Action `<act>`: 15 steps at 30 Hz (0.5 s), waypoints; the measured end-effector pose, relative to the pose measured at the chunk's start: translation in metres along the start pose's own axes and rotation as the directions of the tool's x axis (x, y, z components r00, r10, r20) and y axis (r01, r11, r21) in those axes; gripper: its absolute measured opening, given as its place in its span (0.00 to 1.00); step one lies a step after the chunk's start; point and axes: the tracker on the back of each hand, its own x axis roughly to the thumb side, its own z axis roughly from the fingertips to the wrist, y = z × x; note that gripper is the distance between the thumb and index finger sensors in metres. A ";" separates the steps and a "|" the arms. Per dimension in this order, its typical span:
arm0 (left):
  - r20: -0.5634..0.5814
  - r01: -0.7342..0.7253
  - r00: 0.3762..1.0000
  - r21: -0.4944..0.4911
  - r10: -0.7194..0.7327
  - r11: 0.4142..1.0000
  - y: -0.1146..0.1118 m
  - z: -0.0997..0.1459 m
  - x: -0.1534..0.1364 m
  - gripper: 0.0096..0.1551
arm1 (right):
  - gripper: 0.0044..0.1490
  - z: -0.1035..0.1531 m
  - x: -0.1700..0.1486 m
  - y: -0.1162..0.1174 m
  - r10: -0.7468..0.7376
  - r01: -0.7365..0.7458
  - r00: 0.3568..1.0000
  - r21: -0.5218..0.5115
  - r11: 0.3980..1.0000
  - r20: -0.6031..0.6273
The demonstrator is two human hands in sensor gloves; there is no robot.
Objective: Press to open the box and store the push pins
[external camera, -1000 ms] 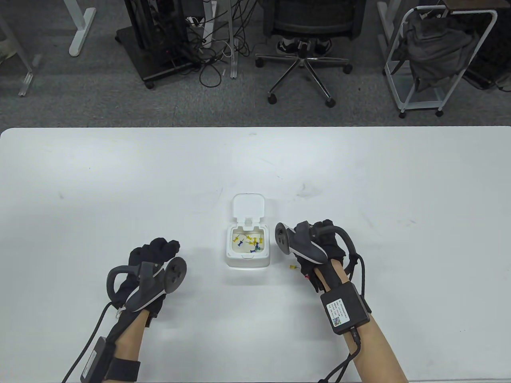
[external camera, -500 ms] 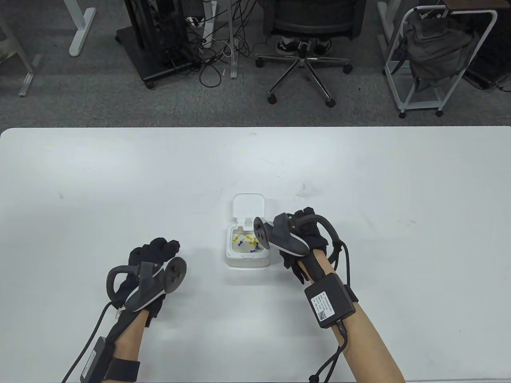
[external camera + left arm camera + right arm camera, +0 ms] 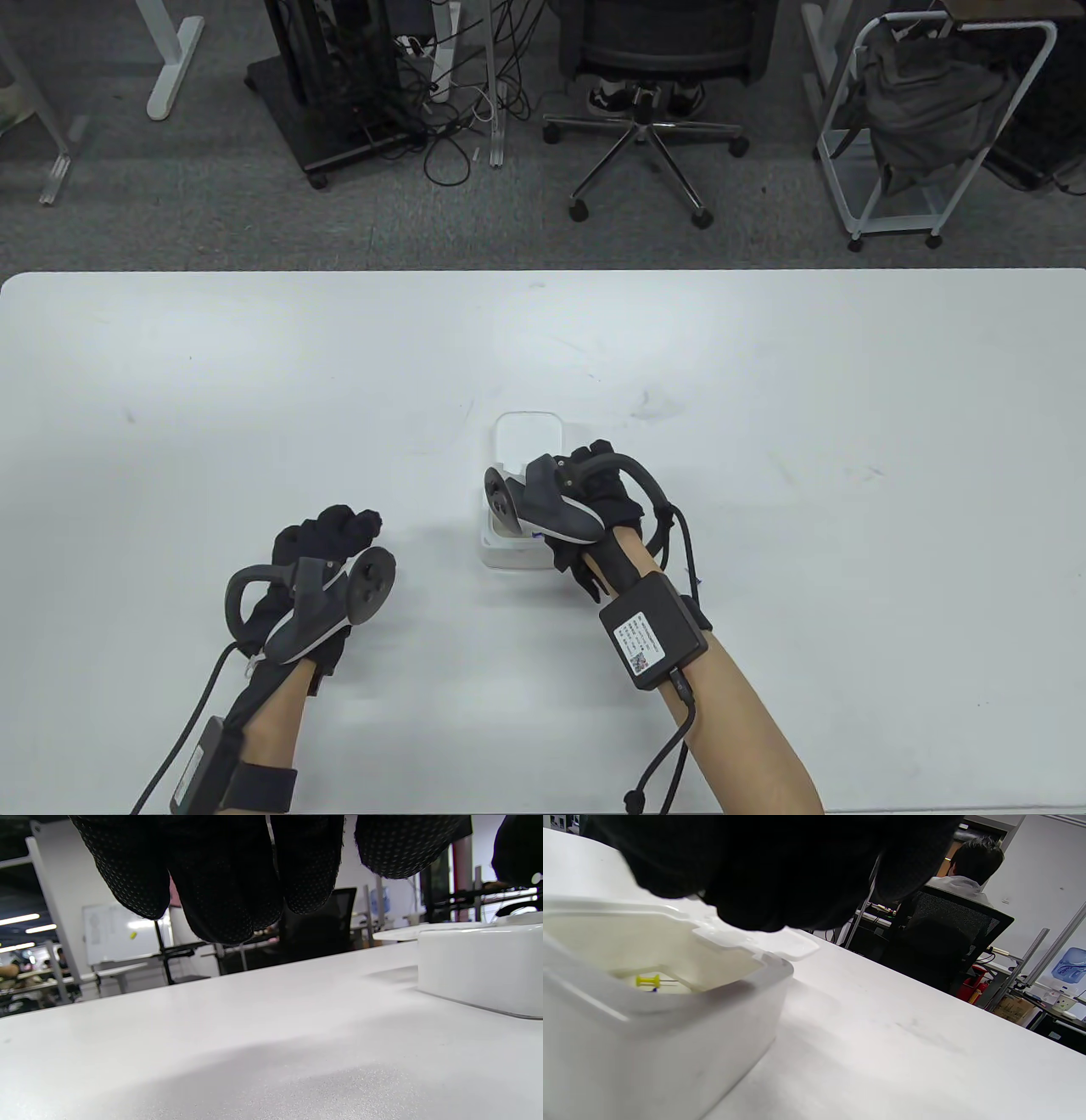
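Table: white table (image 3: 254, 382) carries everything; the storage box stands just ahead of the right hand's fingers and well to the right of the left hand's fingers.
Storage box: small white push-pin box (image 3: 517, 556), its hinged lid (image 3: 526, 437) thrown back flat on the far side, beyond the right fingers; from the left wrist its side wall (image 3: 479, 967) stands off to the right of those fingers.
Left hand: left hand (image 3: 327, 543) rests on the table apart from the box; its gloved fingers (image 3: 220, 878) hang curled together with nothing between them, touching no task item.
Right hand: right hand (image 3: 607, 497) hovers over the open box, the tracker hiding most of the cavity from above; its fingers (image 3: 780, 870) bunch directly over the opening. Whether they pinch a pin I cannot tell, since the tips are dark and out of focus.
Push pins: one yellow push pin (image 3: 649, 981) lies on the box floor, below and in front of the right fingers; a trace of blue shows beside it.
Progress: pressing open looks done, and at least some pins are stored. No loose pins show on the table, though the right hand may hide some. Left, by my judgement: release anything carried, then perhaps close the lid.
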 end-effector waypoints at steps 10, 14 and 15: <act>-0.001 -0.001 1.000 0.002 0.001 1.000 0.000 0.000 0.000 0.33 | 0.32 0.003 -0.008 0.000 -0.034 0.034 0.999 0.002 0.999 -0.017; 0.002 0.003 1.000 -0.005 -0.003 1.000 -0.001 0.000 0.000 0.33 | 0.32 0.008 -0.017 0.002 -0.041 0.042 0.999 0.016 0.999 -0.035; 0.002 0.004 1.000 -0.004 -0.004 1.000 -0.001 0.000 0.000 0.33 | 0.32 0.009 -0.020 0.003 -0.045 0.045 0.998 0.013 0.999 -0.040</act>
